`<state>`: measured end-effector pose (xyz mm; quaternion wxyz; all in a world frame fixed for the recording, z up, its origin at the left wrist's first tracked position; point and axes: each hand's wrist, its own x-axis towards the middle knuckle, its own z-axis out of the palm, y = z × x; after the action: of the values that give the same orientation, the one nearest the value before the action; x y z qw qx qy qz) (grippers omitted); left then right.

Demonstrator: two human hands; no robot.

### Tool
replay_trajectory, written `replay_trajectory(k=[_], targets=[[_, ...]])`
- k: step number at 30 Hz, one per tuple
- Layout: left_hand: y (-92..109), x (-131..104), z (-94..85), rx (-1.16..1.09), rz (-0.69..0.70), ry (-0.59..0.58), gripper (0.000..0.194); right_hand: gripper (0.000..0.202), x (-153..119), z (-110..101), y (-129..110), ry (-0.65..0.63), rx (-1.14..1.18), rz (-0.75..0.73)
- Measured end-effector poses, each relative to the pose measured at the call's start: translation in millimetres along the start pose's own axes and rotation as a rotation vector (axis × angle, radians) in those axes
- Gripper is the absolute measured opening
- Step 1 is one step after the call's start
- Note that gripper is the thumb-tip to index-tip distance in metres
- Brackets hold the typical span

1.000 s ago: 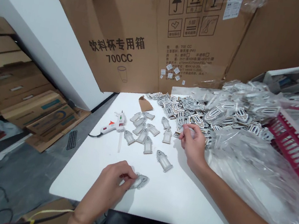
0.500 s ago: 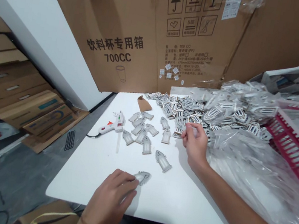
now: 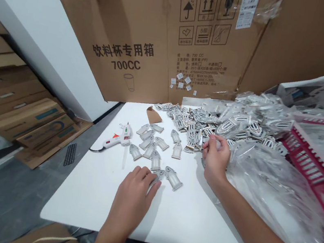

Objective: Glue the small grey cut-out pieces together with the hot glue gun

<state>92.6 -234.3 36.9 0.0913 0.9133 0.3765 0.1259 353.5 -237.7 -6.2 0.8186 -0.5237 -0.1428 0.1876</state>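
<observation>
My left hand (image 3: 134, 193) is over the white table, its fingers closed on a small grey arched window-shaped piece (image 3: 159, 174) that they partly cover. Beside that piece lies another grey window-shaped piece (image 3: 173, 178). Several more of them, with pale clear-looking middles, lie loosely grouped beyond, one of them a nearer piece (image 3: 156, 160). My right hand (image 3: 217, 157) is at the near edge of a heap of such pieces (image 3: 200, 117). Its fingers are pinched together, and what is between them is mostly hidden.
A white glue gun (image 3: 118, 137) with a cord rests at the table's left, near a brown cardboard scrap (image 3: 153, 115). Clear plastic bags (image 3: 262, 192) and a pink basket (image 3: 310, 163) crowd the right side. A large cardboard box (image 3: 135, 21) stands behind the white table (image 3: 89, 200).
My left hand has moved away from the near edge with the grey piece, toward the loose group. My right hand has shifted slightly right and stays pinched at the heap.
</observation>
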Motion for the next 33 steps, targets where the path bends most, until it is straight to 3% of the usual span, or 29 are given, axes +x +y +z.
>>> replay_trajectory(k=[2,5,8,10,12,14,19,26,33], targets=[[7.8,14.7,-9.6,0.019,-0.035,-0.029,0.024,0.043,0.7,-0.2,1.1,-0.005,0.003,-0.001],[22.7,52.5,-13.6,-0.033,-0.019,0.017,0.023,0.042,1.7,-1.2,1.7,-0.01,0.012,-0.015],[36.5,104.7,1.6,-0.122,0.121,0.052,0.024,0.043,3.2,-2.5,1.3,-0.008,0.022,-0.023],[43.2,138.0,17.8,-0.152,0.249,-0.025,0.048,0.044,5.2,-3.5,1.0,-0.007,0.029,-0.035],[48.6,162.7,32.6,-0.127,0.281,-0.132,0.068,0.045,8.3,-4.4,0.9,-0.005,0.036,-0.049],[53.3,176.1,42.8,-0.089,0.275,-0.201,0.074,0.046,11.8,-5.3,0.8,0.003,0.039,-0.054],[60.0,176.0,51.7,-0.03,0.258,-0.172,0.034,0.047,15.3,-5.5,-0.8,0.015,0.037,-0.054],[52.5,167.7,52.8,-0.291,0.218,-0.056,0.022,0.046,11.8,-3.5,-4.5,0.021,0.052,-0.044],[45.6,155.3,44.8,-0.484,0.125,-0.047,0.019,0.047,11.7,-3.6,-2.4,0.012,0.032,-0.044]])
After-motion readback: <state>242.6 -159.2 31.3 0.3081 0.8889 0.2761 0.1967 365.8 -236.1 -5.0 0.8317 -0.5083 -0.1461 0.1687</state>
